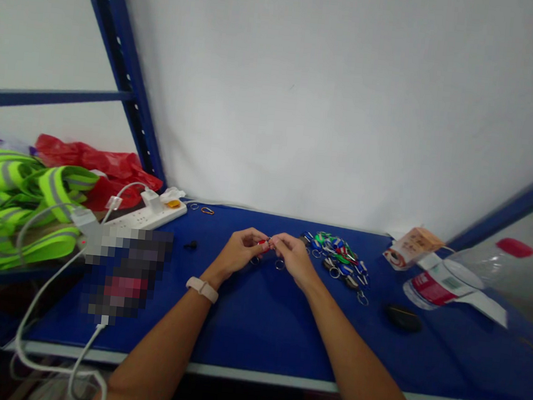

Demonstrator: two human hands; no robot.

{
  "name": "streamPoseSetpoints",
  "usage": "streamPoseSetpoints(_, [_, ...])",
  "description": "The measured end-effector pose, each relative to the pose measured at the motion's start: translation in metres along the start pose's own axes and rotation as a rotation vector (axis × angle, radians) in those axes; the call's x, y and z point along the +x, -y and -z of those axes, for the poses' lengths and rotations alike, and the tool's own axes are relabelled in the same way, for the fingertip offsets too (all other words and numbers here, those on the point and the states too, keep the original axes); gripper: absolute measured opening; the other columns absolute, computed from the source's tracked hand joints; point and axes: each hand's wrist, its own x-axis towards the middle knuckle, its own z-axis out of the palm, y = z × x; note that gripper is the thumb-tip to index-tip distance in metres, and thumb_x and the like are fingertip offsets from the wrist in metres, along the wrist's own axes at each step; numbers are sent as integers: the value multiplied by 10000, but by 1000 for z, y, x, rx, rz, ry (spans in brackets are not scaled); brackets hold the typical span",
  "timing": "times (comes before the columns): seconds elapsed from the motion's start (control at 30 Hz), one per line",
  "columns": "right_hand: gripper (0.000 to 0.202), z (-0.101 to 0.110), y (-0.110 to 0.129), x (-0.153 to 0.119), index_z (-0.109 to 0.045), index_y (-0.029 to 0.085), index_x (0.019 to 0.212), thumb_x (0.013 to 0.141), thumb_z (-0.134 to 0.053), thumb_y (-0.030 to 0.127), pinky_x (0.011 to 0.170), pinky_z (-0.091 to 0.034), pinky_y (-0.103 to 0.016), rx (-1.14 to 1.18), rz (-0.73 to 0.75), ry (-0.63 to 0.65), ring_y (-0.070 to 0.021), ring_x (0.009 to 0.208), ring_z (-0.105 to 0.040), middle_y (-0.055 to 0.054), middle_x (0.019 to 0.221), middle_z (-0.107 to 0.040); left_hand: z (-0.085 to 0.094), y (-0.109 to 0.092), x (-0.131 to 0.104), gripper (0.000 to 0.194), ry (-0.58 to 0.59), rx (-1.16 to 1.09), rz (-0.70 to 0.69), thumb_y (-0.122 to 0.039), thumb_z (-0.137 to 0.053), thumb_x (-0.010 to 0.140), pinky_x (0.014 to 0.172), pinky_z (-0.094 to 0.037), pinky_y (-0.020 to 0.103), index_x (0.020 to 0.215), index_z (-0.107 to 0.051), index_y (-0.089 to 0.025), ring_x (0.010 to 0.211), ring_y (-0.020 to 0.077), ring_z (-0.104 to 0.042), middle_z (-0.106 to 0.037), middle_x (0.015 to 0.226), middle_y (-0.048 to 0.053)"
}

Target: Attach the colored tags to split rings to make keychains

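Observation:
Both my hands meet over the middle of the blue table (264, 325). My left hand (241, 250), with a pale band on its wrist, pinches a small red piece (263, 244) with a metal ring hanging below it. The fingertips of my right hand (290, 256) are closed against the same spot, and another metal ring (280, 265) shows beneath them. What exactly the right fingers grip is too small to make out. Just right of my right hand lies a pile of blue, green, red and dark key rings (341, 255).
On the right are a small box (411, 247), a plastic bottle (437, 282) and a dark mouse-like object (403, 317). A power strip (145, 216), cables and a blurred item (130, 272) lie left, beside yellow-green reflective straps (55, 189). An orange carabiner (207, 211) lies near the wall.

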Motion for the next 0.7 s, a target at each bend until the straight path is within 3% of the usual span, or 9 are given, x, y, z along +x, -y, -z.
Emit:
streamPoseSetpoints(0.47, [297, 2, -8, 3, -632, 155, 783, 826, -540, 434, 595, -390, -249, -88, 13, -47, -126, 609, -509, -7, 690, -611, -1, -3, -1, 339, -4, -34, 48, -349, -798, 678, 630, -489, 240, 884, -667, -112, 630, 103, -590, -679, 742, 28])
streamPoseSetpoints(0.7, [256, 8, -12, 4, -637, 155, 797, 843, -508, 372, 625, -423, -272, -253, 21, -196, -160, 638, -565, -29, 698, -638, -1, -7, -3, 327, -109, -81, 85, -323, -798, 689, 606, -507, 236, 890, -652, -110, 592, 110, -623, -679, 692, 27])
